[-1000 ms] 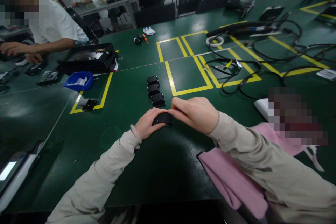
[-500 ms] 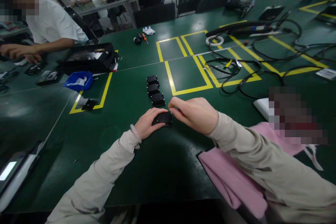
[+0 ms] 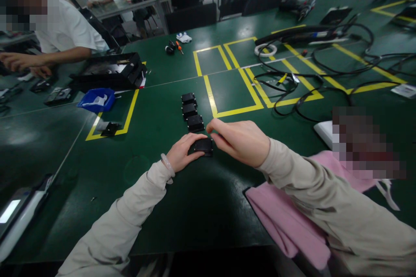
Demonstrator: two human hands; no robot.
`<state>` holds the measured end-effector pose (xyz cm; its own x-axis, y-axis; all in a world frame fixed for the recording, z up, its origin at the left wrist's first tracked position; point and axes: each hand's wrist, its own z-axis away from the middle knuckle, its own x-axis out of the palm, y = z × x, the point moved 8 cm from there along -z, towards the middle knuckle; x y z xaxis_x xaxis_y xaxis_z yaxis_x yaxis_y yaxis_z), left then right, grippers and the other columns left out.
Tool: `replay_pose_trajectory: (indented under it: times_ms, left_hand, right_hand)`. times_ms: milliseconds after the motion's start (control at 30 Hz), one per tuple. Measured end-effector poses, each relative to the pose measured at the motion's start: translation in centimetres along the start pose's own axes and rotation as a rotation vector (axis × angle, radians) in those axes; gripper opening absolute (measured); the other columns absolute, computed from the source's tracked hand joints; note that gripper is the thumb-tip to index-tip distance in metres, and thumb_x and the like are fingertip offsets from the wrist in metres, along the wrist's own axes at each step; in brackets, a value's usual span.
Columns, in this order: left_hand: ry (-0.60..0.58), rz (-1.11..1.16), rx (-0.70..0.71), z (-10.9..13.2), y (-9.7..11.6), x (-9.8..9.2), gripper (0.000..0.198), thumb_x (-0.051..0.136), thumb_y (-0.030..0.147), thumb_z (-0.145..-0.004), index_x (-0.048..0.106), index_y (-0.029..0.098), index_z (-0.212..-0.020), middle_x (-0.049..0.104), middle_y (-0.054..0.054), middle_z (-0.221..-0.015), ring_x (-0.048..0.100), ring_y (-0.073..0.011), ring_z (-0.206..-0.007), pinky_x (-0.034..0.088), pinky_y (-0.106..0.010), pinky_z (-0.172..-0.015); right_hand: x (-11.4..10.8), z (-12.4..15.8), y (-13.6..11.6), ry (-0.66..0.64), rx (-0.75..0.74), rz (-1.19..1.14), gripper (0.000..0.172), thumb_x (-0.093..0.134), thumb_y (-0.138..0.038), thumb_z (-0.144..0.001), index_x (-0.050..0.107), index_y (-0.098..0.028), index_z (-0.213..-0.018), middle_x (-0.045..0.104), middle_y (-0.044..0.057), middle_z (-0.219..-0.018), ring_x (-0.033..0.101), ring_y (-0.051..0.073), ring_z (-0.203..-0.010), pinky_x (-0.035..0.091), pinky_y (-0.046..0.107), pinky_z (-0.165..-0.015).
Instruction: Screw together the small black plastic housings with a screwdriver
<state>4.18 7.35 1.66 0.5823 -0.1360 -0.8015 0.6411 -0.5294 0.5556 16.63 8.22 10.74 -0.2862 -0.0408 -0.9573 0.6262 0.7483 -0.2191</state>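
A small black module (image 3: 203, 145) is held flat on the green table (image 3: 156, 207) by the left hand (image 3: 183, 152), near end of a row. Three like modules (image 3: 191, 111) are already lined up just beyond. The right hand (image 3: 242, 140) hovers pinched just above it, apparently empty; placement looks nearly finished.

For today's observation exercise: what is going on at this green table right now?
A person in beige sleeves steadies a small black rectangular plastic part on the green table: the left hand grips its near side, the right hand pinches at its far edge. Three similar black parts lie in a row just beyond. A co-worker in white works at far left.
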Motion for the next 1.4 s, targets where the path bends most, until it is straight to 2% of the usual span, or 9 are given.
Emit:
replay_pose_trajectory:
  times_ms: [100, 267, 433, 633, 800, 967, 1167, 1333, 1400]
  left_hand:
    - [0.005, -0.003, 0.001, 0.03, 0.0, -0.02, 0.04, 0.06, 0.033, -0.089, 0.05, 0.02, -0.126, 0.06, -0.009, -0.121, 0.056, -0.0244, -0.113, 0.046, -0.04, -0.099]
    - [0.006, -0.004, 0.003, 0.04, 0.12, -0.04, 0.04, 0.06, 0.033, -0.09, 0.051, 0.019, -0.126, 0.06, -0.009, -0.123, 0.056, -0.0242, -0.114, 0.045, -0.039, -0.099]
    - [0.007, -0.014, 0.008, -0.04, 0.28, -0.05, 0.039, 0.06, 0.032, -0.089, 0.051, 0.019, -0.125, 0.061, -0.009, -0.12, 0.057, -0.0245, -0.112, 0.046, -0.04, -0.097]
    - [0.007, -0.01, -0.017, -0.03, 0.03, -0.02, 0.038, 0.06, 0.033, -0.089, 0.052, 0.02, -0.124, 0.061, -0.008, -0.12, 0.057, -0.0249, -0.113, 0.046, -0.04, -0.098]
    - [0.011, -0.017, -0.007, 0.02, -0.05, 0.0, 0.04, 0.061, 0.033, -0.088, 0.051, 0.02, -0.124, 0.061, -0.009, -0.119, 0.058, -0.0248, -0.111, 0.047, -0.04, -0.097]
    - [0.016, 0.002, -0.007, 0.02, -0.02, -0.11, 0.038, 0.061, 0.033, -0.089, 0.051, 0.02, -0.123, 0.061, -0.009, -0.121, 0.058, -0.0245, -0.112, 0.047, -0.04, -0.097]
    - [0.014, -0.01, 0.002, 0.01, 0.03, -0.11, 0.039, 0.062, 0.032, -0.088, 0.051, 0.019, -0.123, 0.062, -0.009, -0.12, 0.058, -0.024, -0.111, 0.047, -0.038, -0.096]
    - [0.02, -0.012, 0.013, 0.02, 0.1, -0.11, 0.039, 0.061, 0.033, -0.089, 0.051, 0.018, -0.124, 0.061, -0.009, -0.121, 0.058, -0.0236, -0.112, 0.046, -0.038, -0.098]
    - [0.023, -0.017, 0.014, 0.04, 0.08, -0.11, 0.039, 0.061, 0.033, -0.089, 0.051, 0.018, -0.124, 0.061, -0.009, -0.121, 0.058, -0.0236, -0.112, 0.046, -0.038, -0.097]
  right_hand:
    - [0.18, -0.06, 0.23, -0.026, 0.026, 0.039, 0.034, 0.033, -0.042, -0.097, 0.058, -0.019, -0.102, 0.065, 0.003, -0.066, 0.055, 0.015, -0.057, 0.019, 0.026, -0.052]
    - [-0.03, -0.06, 0.06, 0.017, -0.006, -0.013, 0.029, 0.035, -0.028, -0.095, 0.055, -0.018, -0.113, 0.066, 0.002, -0.07, 0.057, 0.015, -0.061, 0.021, 0.024, -0.054]
    - [0.21, -0.03, 0.28, 0.003, 0.027, 0.051, 0.036, 0.03, -0.041, -0.097, 0.059, -0.019, -0.1, 0.063, 0.002, -0.063, 0.055, 0.015, -0.056, 0.017, 0.026, -0.052]
    - [-0.1, 0.09, 0.12, 0.045, -0.006, -0.003, 0.028, 0.034, -0.027, -0.094, 0.056, -0.018, -0.109, 0.067, 0.002, -0.069, 0.058, 0.015, -0.061, 0.022, 0.025, -0.054]
    - [0.24, -0.03, 0.33, 0.01, 0.041, 0.068, 0.036, 0.032, -0.042, -0.097, 0.059, -0.019, -0.1, 0.063, 0.002, -0.061, 0.056, 0.016, -0.056, 0.017, 0.026, -0.052]
    - [0.03, -0.04, 0.13, 0.027, 0.001, 0.008, 0.028, 0.035, -0.028, -0.095, 0.055, -0.018, -0.111, 0.066, 0.003, -0.07, 0.059, 0.015, -0.062, 0.021, 0.024, -0.053]
    - [0.28, -0.04, 0.16, -0.009, 0.014, 0.019, 0.031, 0.035, -0.041, -0.097, 0.056, -0.019, -0.106, 0.066, 0.002, -0.069, 0.058, 0.016, -0.06, 0.02, 0.025, -0.052]
    - [0.17, -0.01, -0.12, 0.019, -0.016, -0.032, 0.027, 0.038, -0.027, -0.094, 0.054, -0.018, -0.113, 0.067, 0.002, -0.074, 0.059, 0.015, -0.064, 0.023, 0.024, -0.054]
    - [0.16, -0.02, -0.19, 0.015, -0.028, -0.036, 0.026, 0.039, -0.029, -0.093, 0.054, -0.018, -0.111, 0.068, 0.003, -0.076, 0.059, 0.015, -0.065, 0.022, 0.024, -0.054]
